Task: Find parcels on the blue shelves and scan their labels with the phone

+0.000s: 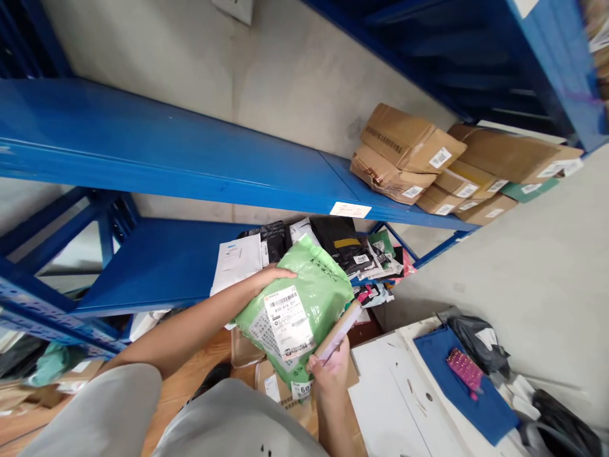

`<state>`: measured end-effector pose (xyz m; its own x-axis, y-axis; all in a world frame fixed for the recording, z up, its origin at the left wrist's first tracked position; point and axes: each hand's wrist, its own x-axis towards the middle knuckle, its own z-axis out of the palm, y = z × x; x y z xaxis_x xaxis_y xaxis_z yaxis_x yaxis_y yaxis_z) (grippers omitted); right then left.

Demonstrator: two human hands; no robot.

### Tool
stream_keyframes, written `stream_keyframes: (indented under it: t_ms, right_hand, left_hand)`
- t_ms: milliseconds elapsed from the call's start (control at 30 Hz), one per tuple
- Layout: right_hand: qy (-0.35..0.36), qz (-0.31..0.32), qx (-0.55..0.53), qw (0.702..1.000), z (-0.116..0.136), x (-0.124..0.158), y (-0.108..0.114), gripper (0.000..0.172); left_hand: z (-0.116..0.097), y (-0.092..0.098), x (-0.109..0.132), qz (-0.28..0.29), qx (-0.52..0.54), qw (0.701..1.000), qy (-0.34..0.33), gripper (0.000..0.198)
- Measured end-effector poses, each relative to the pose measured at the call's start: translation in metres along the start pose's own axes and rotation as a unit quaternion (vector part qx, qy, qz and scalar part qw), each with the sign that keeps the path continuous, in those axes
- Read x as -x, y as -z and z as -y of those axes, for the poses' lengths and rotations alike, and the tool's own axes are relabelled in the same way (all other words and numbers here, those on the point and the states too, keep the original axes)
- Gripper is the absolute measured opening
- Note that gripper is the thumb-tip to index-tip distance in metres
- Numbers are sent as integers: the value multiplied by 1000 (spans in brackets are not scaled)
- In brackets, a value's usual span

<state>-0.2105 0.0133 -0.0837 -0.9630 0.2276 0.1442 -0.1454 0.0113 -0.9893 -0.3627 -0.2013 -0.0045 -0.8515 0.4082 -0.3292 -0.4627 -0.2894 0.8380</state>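
Note:
A green plastic parcel bag (318,273) with a white shipping label is held tilted in front of me. My left hand (271,277) grips its upper left edge, the thumb lying over the front and the other fingers hidden behind. At the bag's lower right side, my right hand (332,368) is closed around a flat, narrow block with a pale pink and tan edge (339,333). That block presses against the bag; its exact kind cannot be made out. A small sticker reading "60" and a partly hidden digit (301,389) is on the bag's bottom corner.
Cardboard boxes (404,143) are stacked on the right of the blue upper shelf (190,158). Bagged parcels (340,244) and a white envelope (238,261) lie on the lower shelf. Right of me is a white table (394,393) with a blue cloth-like piece (469,387). Boxes (273,381) sit on the floor.

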Motion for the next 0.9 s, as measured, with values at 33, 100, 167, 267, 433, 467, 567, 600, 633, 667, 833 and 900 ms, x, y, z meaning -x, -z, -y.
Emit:
stream_keyframes:
  t_ms: [33, 100, 167, 267, 433, 467, 567, 600, 633, 667, 833, 900]
  right_hand:
    - [-9, -14, 0, 1000, 4, 1, -1, 100]
    - [-17, -41, 9, 999, 11, 4, -3, 102]
    - [-6, -64, 28, 998, 15, 4, -5, 102]
    - [12, -65, 41, 997, 20, 3, -7, 97]
    - [3, -72, 48, 996, 26, 2, -8, 94]
    - [0, -75, 47, 996, 28, 1, -9, 94]
    - [-4, -69, 34, 997, 33, -1, -12, 95]
    - [-3, -68, 34, 997, 35, -2, -13, 94]
    - [0, -69, 34, 997, 36, -3, -13, 94]
    - [3, -69, 30, 997, 37, -5, -14, 94]
    - [10, -47, -10, 999, 40, -10, -12, 97]
    - [8, -42, -2, 999, 40, -12, -11, 94]
  left_hand:
    - [-1, -4, -2, 5, -2, 1000, 2, 52]
    - [-2, -9, -7, 13, -6, 1000, 5, 49]
    - [-3, -14, -11, 17, -12, 1000, 8, 43]
    - [-3, -17, -18, 18, -22, 999, 14, 36]
    - [0, -16, -27, 21, -32, 999, 15, 35]
    - [1, -15, -29, 24, -34, 999, 13, 36]
    - [3, -13, -34, 30, -39, 999, 11, 38]
    - [4, -13, -36, 30, -41, 999, 13, 37]
    - [4, -12, -37, 31, -42, 999, 15, 36]
    - [4, -12, -39, 29, -44, 998, 18, 35]
    - [2, -13, -42, 17, -54, 998, 20, 40]
    - [2, -12, -43, 19, -55, 998, 22, 41]
